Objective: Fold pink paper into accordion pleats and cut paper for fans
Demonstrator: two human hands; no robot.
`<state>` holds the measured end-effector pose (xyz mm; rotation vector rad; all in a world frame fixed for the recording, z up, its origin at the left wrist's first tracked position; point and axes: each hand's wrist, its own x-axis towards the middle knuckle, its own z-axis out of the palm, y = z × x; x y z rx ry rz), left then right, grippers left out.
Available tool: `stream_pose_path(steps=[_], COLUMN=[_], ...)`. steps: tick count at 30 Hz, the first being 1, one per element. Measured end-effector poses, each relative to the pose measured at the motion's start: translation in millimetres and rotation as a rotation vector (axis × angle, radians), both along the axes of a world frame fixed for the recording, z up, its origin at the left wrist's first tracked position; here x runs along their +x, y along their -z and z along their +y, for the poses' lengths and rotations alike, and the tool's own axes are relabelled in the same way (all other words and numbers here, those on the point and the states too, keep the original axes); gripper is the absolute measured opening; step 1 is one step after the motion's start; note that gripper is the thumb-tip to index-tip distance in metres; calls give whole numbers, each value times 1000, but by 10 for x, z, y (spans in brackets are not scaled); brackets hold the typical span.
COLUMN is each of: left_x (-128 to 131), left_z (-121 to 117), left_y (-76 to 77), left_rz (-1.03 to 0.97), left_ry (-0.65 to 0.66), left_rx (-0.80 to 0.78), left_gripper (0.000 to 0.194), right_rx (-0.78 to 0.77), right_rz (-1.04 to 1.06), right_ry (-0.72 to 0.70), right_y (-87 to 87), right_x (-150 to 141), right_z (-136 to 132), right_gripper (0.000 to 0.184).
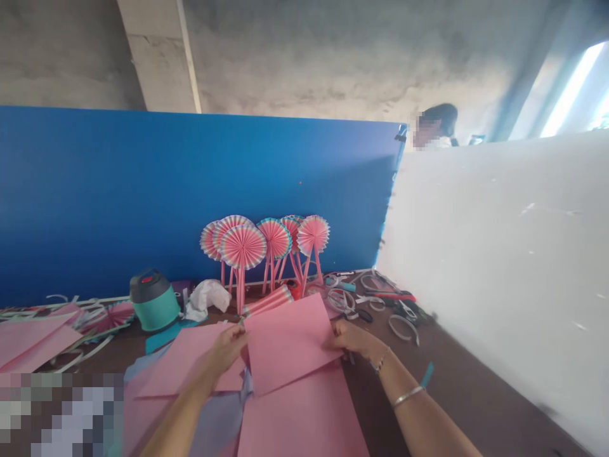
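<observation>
My left hand [227,348] pinches the left edge of a pink paper sheet [288,343], fingers closed on it. My right hand [353,336] grips the same sheet at its right edge, with bracelets on that wrist. The sheet is held just above more pink sheets [304,419] spread on the brown table [457,393]. Behind it, several pink pleated paper fans on sticks [264,244] lean upright against a blue partition [143,190].
A teal container with a dark lid [153,299] and a crumpled white cloth [207,295] sit at the left rear. Paper strips, tape and scissors [380,295] litter the right rear. A white board [499,254] walls off the right side; another person's head [435,124] shows beyond it.
</observation>
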<state>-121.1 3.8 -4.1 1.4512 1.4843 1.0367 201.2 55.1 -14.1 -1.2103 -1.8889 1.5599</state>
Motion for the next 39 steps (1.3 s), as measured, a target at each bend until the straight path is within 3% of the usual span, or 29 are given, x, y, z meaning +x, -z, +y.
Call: stream_pose_path(steps=[3,5,7,8,11,15,19,23,27,30,32,35,39], left_x=[32,62,100,122,188,243,252,252,262,279,295,325,359], left_z=[66,75,58,43,0,-11,19,30,-6,-42,-64,-97,-139], left_y=[85,119,135,139,155,200,262,296,273,243,230,215,179], left_rz=[10,37,69,81,102,104,96,79,53,19,-6,3,156], left_ry=[-4,-21,-32,-33,-16,49,79,42,-56,-55,11,119,206], left_rx=[85,135,174,189,221,234,234,247,276,297,289,256,236], left_gripper=[29,27,24,23,19,18,18,17,37,30,28,29,32], right_rx=[107,380,762,930,1190,1227,1176,1199,1323,1455,1478,1384,1161], right_rz=[-169,-297,-364,-383,-400,-458,-596,-717,-722,-632,-571,-541,-562], right_ry=[67,300,567,609,382,65,-41,-143,-138,3,9,-54,-177], right_y=[-25,-76,-154,-200,-340,-483,-522,-387,-163,-60,-32,-10,27], right_x=[-32,-78,-165,-226,-463,-777,-946,-982,-936,-867,-814,-731,-622], right_z=[-2,-16,-61,-96,-216,-270,-170,-96,-110,-146,-183,-290,-535], right_gripper=[24,23,28,33,39,47,14,17,19,19,16,17,29])
